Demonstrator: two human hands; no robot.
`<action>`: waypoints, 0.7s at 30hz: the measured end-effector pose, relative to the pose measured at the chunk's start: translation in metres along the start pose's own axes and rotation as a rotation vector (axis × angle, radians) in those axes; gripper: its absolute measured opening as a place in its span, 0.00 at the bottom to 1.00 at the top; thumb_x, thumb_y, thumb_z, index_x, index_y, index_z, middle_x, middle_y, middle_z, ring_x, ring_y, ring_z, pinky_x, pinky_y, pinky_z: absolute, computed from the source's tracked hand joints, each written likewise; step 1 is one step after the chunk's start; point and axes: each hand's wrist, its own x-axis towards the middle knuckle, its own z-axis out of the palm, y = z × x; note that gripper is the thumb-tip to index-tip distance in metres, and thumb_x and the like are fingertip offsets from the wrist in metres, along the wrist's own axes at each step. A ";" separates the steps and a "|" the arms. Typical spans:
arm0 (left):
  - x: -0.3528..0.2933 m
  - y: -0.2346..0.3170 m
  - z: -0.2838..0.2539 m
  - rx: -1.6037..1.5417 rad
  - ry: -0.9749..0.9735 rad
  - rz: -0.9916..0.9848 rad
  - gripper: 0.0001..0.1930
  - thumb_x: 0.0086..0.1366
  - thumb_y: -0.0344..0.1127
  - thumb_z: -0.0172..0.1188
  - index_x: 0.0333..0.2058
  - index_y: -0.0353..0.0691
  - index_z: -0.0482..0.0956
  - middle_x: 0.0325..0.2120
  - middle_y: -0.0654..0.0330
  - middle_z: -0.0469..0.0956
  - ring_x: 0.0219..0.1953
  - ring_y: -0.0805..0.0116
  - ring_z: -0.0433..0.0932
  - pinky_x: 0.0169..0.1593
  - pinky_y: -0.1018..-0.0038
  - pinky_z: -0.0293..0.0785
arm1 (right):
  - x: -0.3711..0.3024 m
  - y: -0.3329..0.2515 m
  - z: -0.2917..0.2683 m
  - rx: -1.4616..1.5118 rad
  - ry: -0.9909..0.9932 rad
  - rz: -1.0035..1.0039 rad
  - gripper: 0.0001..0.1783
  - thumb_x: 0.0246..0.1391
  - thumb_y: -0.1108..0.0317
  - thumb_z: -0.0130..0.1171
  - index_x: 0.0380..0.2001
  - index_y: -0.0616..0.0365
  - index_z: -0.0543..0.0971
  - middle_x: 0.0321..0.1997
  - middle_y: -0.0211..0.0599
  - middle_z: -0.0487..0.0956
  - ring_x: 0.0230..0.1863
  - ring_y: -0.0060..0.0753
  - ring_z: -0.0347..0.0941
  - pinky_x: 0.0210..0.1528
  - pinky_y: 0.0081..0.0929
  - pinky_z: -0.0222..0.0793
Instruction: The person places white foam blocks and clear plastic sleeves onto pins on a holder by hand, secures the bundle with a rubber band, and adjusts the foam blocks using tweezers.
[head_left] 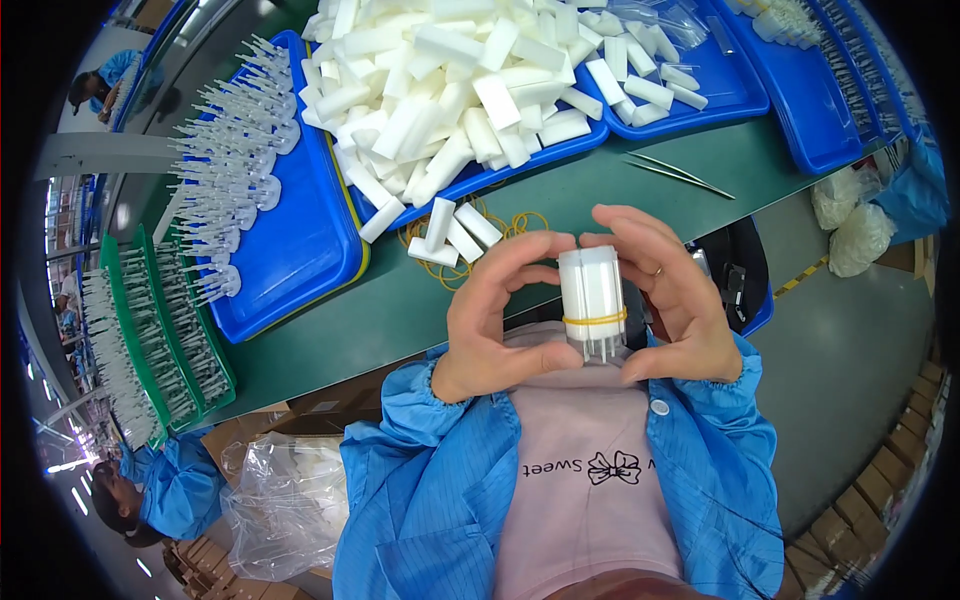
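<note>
Between my two hands, in front of my chest, is an upright white foam bundle [592, 285] with clear plastic around it. A yellow rubber band [597, 320] circles its lower part, and thin clear prongs show at the bottom. My left hand [505, 320] curves round its left side, thumb near the lower edge. My right hand [680, 305] curls round the right side the same way. Fingertips behind the bundle are partly hidden. Just beyond, a few loose white foam blocks [462, 240] lie on the green table [600, 190] among yellow rubber bands [525, 222].
A blue tray [455, 190] heaped with foam blocks stands ahead. Left of it are a blue tray [290, 250] with clear stemmed plastic parts and a green rack [165, 345]. Tweezers [682, 177] lie near the table's edge. Further blue trays [740, 90] stand right. Co-workers are at left.
</note>
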 end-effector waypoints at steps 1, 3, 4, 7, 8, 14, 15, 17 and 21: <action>-0.002 0.000 0.001 0.025 0.006 0.058 0.43 0.45 0.37 0.74 0.58 0.35 0.61 0.54 0.47 0.66 0.56 0.55 0.68 0.54 0.66 0.69 | -0.001 0.000 -0.002 0.054 0.000 0.013 0.51 0.35 0.63 0.74 0.62 0.61 0.58 0.65 0.45 0.55 0.65 0.42 0.57 0.65 0.40 0.55; -0.002 -0.001 0.003 0.082 0.001 0.098 0.42 0.45 0.40 0.74 0.57 0.35 0.62 0.53 0.46 0.67 0.55 0.53 0.69 0.54 0.64 0.69 | -0.003 0.000 -0.005 0.108 0.003 0.024 0.50 0.36 0.62 0.74 0.62 0.61 0.59 0.65 0.45 0.54 0.65 0.42 0.57 0.64 0.41 0.55; -0.003 -0.001 0.004 0.139 -0.003 0.138 0.41 0.46 0.42 0.73 0.57 0.36 0.62 0.52 0.44 0.68 0.54 0.51 0.70 0.53 0.63 0.70 | -0.003 0.000 -0.006 0.017 -0.017 0.038 0.49 0.35 0.62 0.73 0.61 0.62 0.60 0.64 0.46 0.56 0.63 0.42 0.59 0.64 0.40 0.57; -0.004 -0.005 0.002 0.254 -0.011 0.209 0.40 0.47 0.45 0.71 0.56 0.37 0.63 0.52 0.42 0.69 0.53 0.49 0.71 0.54 0.61 0.69 | -0.002 -0.002 -0.008 -0.120 -0.025 0.040 0.47 0.34 0.61 0.73 0.58 0.63 0.64 0.61 0.47 0.61 0.60 0.42 0.63 0.61 0.37 0.61; -0.003 -0.005 0.002 0.254 -0.013 0.208 0.40 0.47 0.45 0.71 0.56 0.37 0.63 0.52 0.42 0.69 0.53 0.49 0.71 0.54 0.61 0.69 | -0.001 -0.002 -0.008 -0.165 -0.016 0.030 0.45 0.33 0.61 0.74 0.57 0.63 0.66 0.58 0.48 0.64 0.57 0.42 0.65 0.58 0.35 0.63; -0.005 -0.012 0.003 0.218 -0.046 0.226 0.38 0.50 0.46 0.68 0.56 0.36 0.62 0.52 0.41 0.68 0.54 0.47 0.70 0.55 0.60 0.67 | 0.003 -0.009 -0.006 -0.459 0.062 -0.140 0.39 0.28 0.62 0.73 0.49 0.64 0.73 0.46 0.46 0.74 0.47 0.42 0.72 0.47 0.31 0.69; -0.006 -0.013 0.004 0.206 -0.045 0.231 0.38 0.51 0.46 0.67 0.56 0.36 0.61 0.53 0.41 0.67 0.54 0.47 0.69 0.55 0.60 0.66 | 0.003 -0.009 -0.006 -0.459 0.064 -0.140 0.39 0.28 0.62 0.73 0.49 0.64 0.73 0.46 0.46 0.74 0.47 0.42 0.72 0.47 0.31 0.69; -0.006 -0.014 0.006 0.195 -0.046 0.235 0.37 0.53 0.46 0.66 0.56 0.36 0.61 0.53 0.40 0.67 0.55 0.46 0.69 0.56 0.60 0.66 | 0.002 -0.009 -0.004 -0.464 0.096 -0.159 0.38 0.26 0.64 0.73 0.47 0.64 0.74 0.45 0.46 0.75 0.45 0.41 0.74 0.46 0.30 0.70; -0.005 -0.014 0.007 0.187 -0.044 0.223 0.36 0.54 0.46 0.65 0.56 0.36 0.60 0.53 0.41 0.66 0.55 0.47 0.68 0.56 0.59 0.65 | 0.002 -0.008 -0.005 -0.455 0.120 -0.156 0.38 0.26 0.64 0.73 0.47 0.64 0.75 0.45 0.45 0.75 0.44 0.41 0.74 0.44 0.30 0.71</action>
